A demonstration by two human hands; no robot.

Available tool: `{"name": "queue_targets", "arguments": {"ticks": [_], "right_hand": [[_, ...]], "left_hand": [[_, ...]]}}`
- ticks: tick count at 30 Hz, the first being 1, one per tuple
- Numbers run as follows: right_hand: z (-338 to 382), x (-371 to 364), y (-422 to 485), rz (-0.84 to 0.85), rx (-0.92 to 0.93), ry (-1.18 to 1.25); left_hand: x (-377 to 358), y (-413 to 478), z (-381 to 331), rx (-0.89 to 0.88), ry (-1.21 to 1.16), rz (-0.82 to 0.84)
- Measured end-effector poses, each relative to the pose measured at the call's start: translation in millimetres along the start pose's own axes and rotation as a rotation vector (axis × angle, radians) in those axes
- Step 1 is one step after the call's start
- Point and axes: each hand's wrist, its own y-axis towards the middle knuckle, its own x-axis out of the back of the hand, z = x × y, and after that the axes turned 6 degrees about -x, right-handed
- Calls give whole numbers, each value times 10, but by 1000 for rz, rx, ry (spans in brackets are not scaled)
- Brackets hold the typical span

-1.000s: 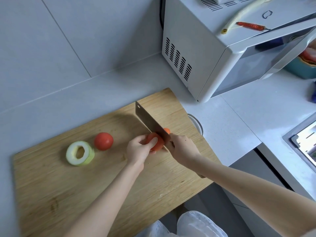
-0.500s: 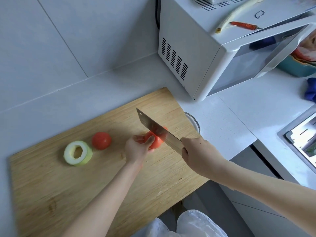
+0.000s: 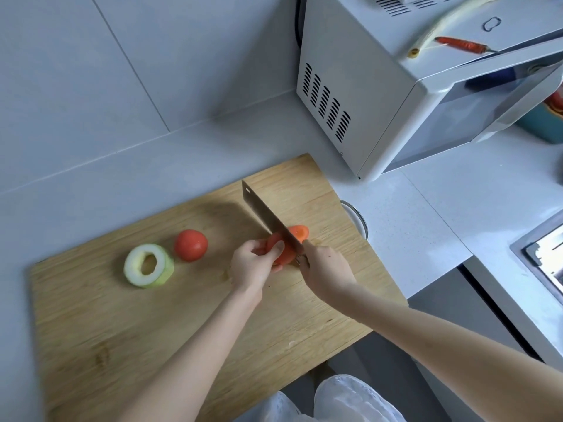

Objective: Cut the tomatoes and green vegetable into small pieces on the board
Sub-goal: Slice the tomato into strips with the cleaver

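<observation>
A wooden cutting board lies on the grey counter. My left hand grips a red tomato near the board's right side. My right hand grips the handle of a cleaver, whose blade stands down in that tomato. A cut tomato piece lies just right of the blade. A whole tomato and a hollow ring of green vegetable sit to the left, apart from my hands.
A white microwave stands at the back right, with a red chilli and a pale stalk on top. A glass rim shows at the board's right edge. A sink is at far right.
The cleaver was lifted above the tomato half a second ago and has come down into it again. My left hand has stayed on the tomato.
</observation>
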Motion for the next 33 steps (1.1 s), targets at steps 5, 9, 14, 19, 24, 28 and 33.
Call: {"name": "queue_targets", "arguments": {"ticks": [5, 9, 14, 19, 24, 28, 33], "right_hand": [[-39, 141, -57, 2, -9, 95], [-30, 422, -264, -33, 14, 68], [-34, 563, -390, 11, 27, -30], [-111, 596, -557, 77, -21, -110], [-146, 670, -627, 139, -64, -160], [-39, 367, -287, 131, -43, -136], [38, -9, -56, 22, 1, -84]], "left_hand": [[20, -3, 28, 24, -58, 5], [17, -17, 19, -8, -68, 34], [15, -41, 11, -15, -128, 27], [7, -56, -19, -20, -134, 31], [-9, -41, -27, -22, -95, 20], [-1, -28, 12, -29, -79, 6], [20, 9, 35, 32, -125, 10]]}}
